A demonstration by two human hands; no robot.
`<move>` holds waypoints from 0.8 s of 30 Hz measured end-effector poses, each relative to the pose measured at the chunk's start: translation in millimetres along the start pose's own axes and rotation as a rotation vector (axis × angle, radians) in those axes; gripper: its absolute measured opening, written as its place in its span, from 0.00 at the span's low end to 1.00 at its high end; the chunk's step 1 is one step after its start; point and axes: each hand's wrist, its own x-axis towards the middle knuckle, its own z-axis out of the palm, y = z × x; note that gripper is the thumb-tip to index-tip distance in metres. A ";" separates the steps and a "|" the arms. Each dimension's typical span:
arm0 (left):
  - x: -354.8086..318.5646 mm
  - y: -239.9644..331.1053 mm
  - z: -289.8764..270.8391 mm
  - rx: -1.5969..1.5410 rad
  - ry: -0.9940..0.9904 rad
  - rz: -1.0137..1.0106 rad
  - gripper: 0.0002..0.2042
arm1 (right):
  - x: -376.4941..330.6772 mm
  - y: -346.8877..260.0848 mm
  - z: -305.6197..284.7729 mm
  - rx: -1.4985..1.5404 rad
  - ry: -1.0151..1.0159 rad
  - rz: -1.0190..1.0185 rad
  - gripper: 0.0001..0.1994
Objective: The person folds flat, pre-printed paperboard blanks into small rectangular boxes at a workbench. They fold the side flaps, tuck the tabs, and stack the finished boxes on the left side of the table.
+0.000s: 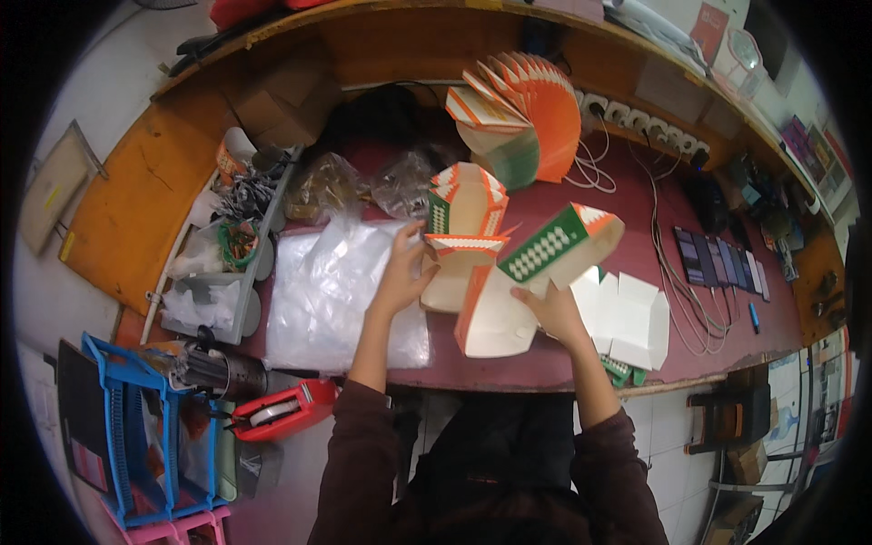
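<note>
Your right hand (551,309) grips the near edge of a half-folded white cardboard carton with orange and green patterned flaps (509,282), fingers closed on the panel, while your left hand (402,272) presses open-palmed against the carton's left flap without closing on it. The carton sits between your two hands on the dark red surface (636,209), its long axis running from your right hand up and to the right, where the green dotted flap rises. Your right hand is nearer that raised end. Just right of the carton lie flat white carton blanks (627,318). Behind the carton stands a fanned stack of orange folded cartons (527,118). Left of the carton, under your left forearm, spreads a pile of clear plastic bags (327,291).
</note>
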 end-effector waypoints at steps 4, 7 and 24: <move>9.1 -14.4 12.1 -0.174 -0.180 -0.192 0.22 | 69.4 -6.1 28.4 0.052 -0.081 0.021 0.25; -2.8 5.7 1.8 -0.130 -0.287 -0.298 0.24 | 84.1 -18.9 40.1 -0.325 -0.098 0.005 0.25; -66.1 109.4 -2.2 0.154 -0.083 -0.170 0.16 | 21.8 4.7 64.7 -0.296 -0.311 0.032 0.14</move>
